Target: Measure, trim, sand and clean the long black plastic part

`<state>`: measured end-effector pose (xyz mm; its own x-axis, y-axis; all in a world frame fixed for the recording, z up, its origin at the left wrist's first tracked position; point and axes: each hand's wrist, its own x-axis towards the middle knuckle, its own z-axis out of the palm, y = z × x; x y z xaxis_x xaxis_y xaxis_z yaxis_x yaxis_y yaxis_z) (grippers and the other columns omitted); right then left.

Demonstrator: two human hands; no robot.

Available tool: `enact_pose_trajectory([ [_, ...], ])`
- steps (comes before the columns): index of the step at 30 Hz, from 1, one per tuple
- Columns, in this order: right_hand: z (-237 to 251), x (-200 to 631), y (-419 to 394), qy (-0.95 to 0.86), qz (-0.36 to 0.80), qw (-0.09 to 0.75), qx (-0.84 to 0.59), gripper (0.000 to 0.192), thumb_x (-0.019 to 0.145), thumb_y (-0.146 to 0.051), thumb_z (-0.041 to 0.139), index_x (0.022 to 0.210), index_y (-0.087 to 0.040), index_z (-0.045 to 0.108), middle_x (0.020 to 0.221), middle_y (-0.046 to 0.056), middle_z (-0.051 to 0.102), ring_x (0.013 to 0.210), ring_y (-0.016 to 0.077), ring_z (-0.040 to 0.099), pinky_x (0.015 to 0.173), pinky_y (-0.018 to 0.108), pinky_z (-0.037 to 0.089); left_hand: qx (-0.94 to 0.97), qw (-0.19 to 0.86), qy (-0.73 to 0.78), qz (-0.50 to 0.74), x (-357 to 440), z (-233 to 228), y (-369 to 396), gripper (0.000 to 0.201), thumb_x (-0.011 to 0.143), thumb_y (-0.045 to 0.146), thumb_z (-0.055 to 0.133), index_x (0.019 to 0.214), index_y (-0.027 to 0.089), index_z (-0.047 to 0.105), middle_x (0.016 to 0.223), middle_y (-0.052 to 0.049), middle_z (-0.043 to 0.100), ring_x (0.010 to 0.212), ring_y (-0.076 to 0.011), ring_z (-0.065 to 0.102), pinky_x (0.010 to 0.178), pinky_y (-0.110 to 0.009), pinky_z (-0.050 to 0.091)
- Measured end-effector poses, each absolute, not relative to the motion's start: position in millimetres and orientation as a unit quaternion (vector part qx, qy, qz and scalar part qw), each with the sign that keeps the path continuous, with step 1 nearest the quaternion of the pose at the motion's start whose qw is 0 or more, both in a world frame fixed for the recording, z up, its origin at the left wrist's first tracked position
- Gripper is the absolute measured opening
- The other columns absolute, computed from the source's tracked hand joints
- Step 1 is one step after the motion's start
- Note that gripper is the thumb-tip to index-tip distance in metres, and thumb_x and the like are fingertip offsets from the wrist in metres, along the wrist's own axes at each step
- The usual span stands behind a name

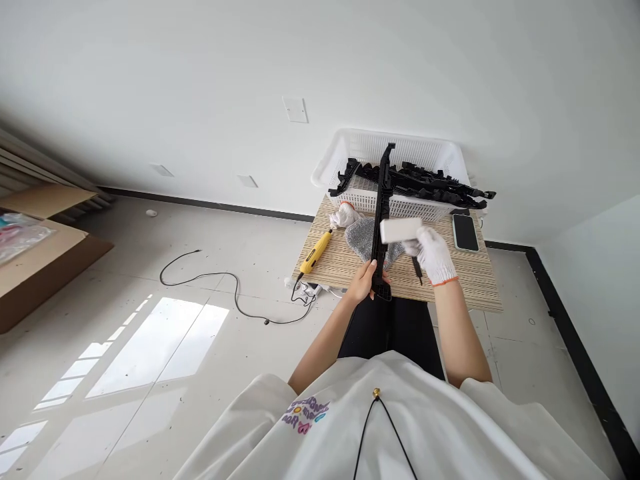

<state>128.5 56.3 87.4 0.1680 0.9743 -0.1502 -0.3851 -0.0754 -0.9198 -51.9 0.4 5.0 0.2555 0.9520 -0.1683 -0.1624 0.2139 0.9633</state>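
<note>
Careful handling probably calling for bare left hand [362,284] bracing long, slim black plastic strip [383,200], white-gloved right hand [434,256] guiding pale rectangular block [401,230] evenly. Left gripping strip's near end, most length extending beyond fingers; right pinching block, its end overlapping strip's middle, contact unclear.

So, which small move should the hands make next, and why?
Perhaps the right hand should press the white block lightly against the long black part: the block is held up close to it, while the left hand steadies the part's near end.
</note>
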Motion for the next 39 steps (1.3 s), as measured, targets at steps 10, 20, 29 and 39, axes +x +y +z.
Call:
enact_pose_trajectory([
  [10, 76, 136, 50, -0.365, 0.589, 0.549, -0.466, 0.023, 0.084, -0.036, 0.074, 0.095, -0.019, 0.064, 0.072, 0.003, 0.074, 0.062, 0.017, 0.073, 0.052, 0.024, 0.062, 0.427, 0.694, 0.427, 0.393, -54, 8, 6, 0.071, 0.092, 0.067, 0.04, 0.129, 0.009, 0.058, 0.09, -0.014, 0.074, 0.067, -0.0233, 0.071, 0.035, -0.024, 0.05],
  [20, 48, 140, 37, -0.314, 0.617, 0.6, -0.401, 0.027, 0.082, -0.039, 0.074, 0.098, -0.019, 0.065, 0.076, 0.002, 0.073, 0.065, 0.0124, 0.071, 0.058, 0.021, 0.06, 0.421, 0.71, 0.406, 0.393, -57, 2, 8, 0.066, 0.085, 0.062, 0.047, 0.123, 0.011, 0.06, 0.099, -0.018, 0.074, 0.082, -0.0282, 0.073, 0.039, -0.024, 0.053],
  [29, 25, 141, 11, -0.313, 0.643, 0.593, -0.37, 0.068, 0.079, -0.028, 0.073, 0.14, -0.039, 0.045, 0.094, -0.005, 0.073, 0.07, 0.0117, 0.071, 0.062, 0.025, 0.058, 0.413, 0.71, 0.41, 0.397, -58, -3, 6, 0.076, 0.091, 0.072, 0.034, 0.112, 0.007, 0.069, 0.095, -0.019, 0.075, 0.062, -0.0212, 0.069, 0.035, -0.025, 0.05],
  [39, 9, 147, 17, -0.243, 0.654, 0.615, -0.369, 0.034, 0.077, -0.032, 0.073, 0.11, -0.024, 0.066, 0.082, -0.002, 0.071, 0.057, 0.0077, 0.06, 0.048, 0.019, 0.047, 0.403, 0.726, 0.392, 0.397, -57, 0, 10, 0.079, 0.088, 0.074, 0.046, 0.135, 0.011, 0.059, 0.108, -0.018, 0.073, 0.096, -0.0305, 0.072, 0.041, -0.026, 0.057],
])
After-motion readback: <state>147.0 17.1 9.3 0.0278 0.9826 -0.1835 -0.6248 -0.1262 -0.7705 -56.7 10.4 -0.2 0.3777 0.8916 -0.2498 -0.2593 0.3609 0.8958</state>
